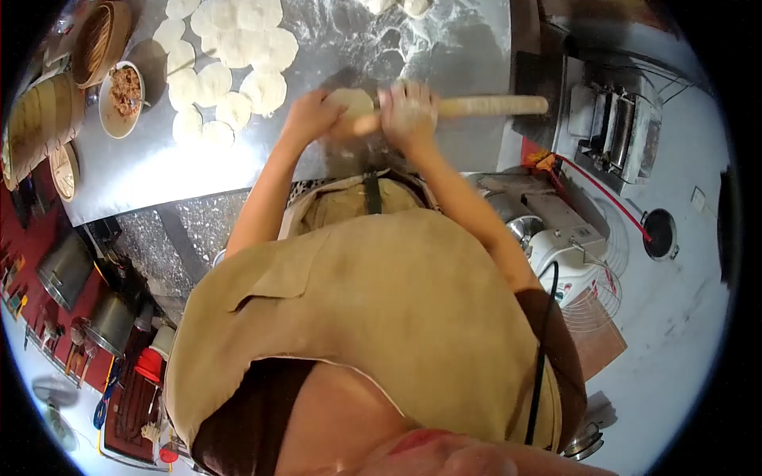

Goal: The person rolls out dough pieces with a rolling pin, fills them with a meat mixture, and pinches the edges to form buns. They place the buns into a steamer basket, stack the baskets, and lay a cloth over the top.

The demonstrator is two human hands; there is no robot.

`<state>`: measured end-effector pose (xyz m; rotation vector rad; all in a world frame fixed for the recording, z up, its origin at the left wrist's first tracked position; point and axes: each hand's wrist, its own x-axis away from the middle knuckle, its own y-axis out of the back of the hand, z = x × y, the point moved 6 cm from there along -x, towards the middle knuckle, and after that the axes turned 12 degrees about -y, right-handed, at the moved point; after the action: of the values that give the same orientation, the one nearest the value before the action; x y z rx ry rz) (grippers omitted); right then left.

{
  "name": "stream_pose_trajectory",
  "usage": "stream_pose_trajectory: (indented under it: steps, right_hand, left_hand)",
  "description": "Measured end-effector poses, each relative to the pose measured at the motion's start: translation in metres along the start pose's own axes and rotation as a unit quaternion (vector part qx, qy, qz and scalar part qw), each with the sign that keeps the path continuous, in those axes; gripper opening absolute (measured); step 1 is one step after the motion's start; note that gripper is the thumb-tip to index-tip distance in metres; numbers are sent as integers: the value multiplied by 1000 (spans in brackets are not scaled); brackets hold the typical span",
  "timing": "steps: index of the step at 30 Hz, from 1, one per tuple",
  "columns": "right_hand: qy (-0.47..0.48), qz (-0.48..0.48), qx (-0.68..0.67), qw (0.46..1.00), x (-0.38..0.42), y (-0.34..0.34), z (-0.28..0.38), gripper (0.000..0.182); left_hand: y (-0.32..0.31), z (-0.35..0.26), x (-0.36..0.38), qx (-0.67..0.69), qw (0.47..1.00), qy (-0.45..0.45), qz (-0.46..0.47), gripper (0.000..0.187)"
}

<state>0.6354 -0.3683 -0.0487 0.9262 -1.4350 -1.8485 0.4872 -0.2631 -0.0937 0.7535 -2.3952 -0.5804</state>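
A wooden rolling pin [496, 105] lies across the steel table, its long end pointing right. My right hand [409, 115] is closed over it, floury fingers on top, and the pin's short end pokes out toward my left hand. With my left hand [309, 119] I hold the left edge of a flat dough round [352, 101], whose right side is close beside the pin. Both hands are slightly blurred. Left of them, many thin dough wrappers [266, 49] lie spread and overlapping on the tabletop.
Flour dusts the steel table [468, 47], with dough lumps [413, 6] at its far edge. On the left stand a bowl of filling [121, 99] and a bamboo steamer [101, 40]. A roller machine [615, 127] and a white mixer [556, 246] are on the right.
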Motion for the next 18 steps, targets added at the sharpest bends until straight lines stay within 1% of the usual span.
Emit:
stream_pose_trajectory:
  steps: [1, 2, 3, 4, 5, 6, 7, 8, 9, 10, 11, 12, 13, 14, 15, 16, 17, 18]
  right_hand:
    - [2, -2, -1, 1000, -25, -6, 9, 28]
    - [-21, -18, -2, 1000, -59, -13, 16, 28]
    - [-46, -28, -1, 999, -73, -15, 18, 28]
    - [-46, -32, -2, 998, -68, -12, 16, 28]
    - [-32, 2, -11, 999, -56, -14, 13, 29]
    - [-16, 39, -19, 999, -39, -18, 10, 29]
    - [-13, 43, -19, 999, -15, -13, 3, 29]
    - [21, 42, -25, 999, 15, -5, -1, 29]
    - [56, 43, -33, 997, 32, -1, -1, 29]
    - [30, 51, -28, 998, 23, -4, 3, 31]
    - [28, 54, -29, 998, 9, -7, 10, 31]
    - [9, 16, -17, 1000, -20, -8, 16, 30]
    - [-9, -23, -8, 1000, -49, -10, 23, 29]
    - [-18, -76, -14, 997, -67, -12, 29, 28]
    - [-18, -84, -19, 996, -66, -12, 27, 28]
    - [41, -77, -40, 995, -53, -13, 27, 26]
    - [102, -71, -59, 990, -40, -10, 25, 24]
    - [95, 17, -65, 993, -20, -1, 15, 25]
  left_hand:
    - [5, -5, -10, -1, 1000, -1, -3, 23]
    - [11, -14, -31, -54, 997, -57, -2, 23]
    - [12, -20, -43, -104, 988, -111, 3, 23]
    - [19, -14, -48, -72, 991, -114, 12, 22]
    - [23, -7, -42, -75, 990, -116, 10, 22]
    - [32, 5, -25, -40, 996, -63, -59, 23]
    - [36, 20, -6, -2, 992, -5, -125, 23]
    - [28, 39, 8, 89, 989, 18, -120, 24]
    - [27, 38, 10, 90, 988, 26, -119, 24]
    - [27, 30, 12, 89, 991, 24, -102, 25]
    - [28, 19, 10, 86, 992, 15, -86, 26]
    - [29, 11, -2, 54, 995, 46, -65, 26]
    - [33, 7, -14, 51, 995, 40, -76, 26]
    - [30, 0, -23, -13, 1000, 0, -26, 26]
    - [30, -7, -31, -80, 996, -40, 23, 26]
    - [27, -7, -36, -125, 989, -71, 36, 23]
    - [33, -8, -37, -131, 988, -74, 29, 23]
    - [35, -15, -32, -79, 990, -106, 43, 21]
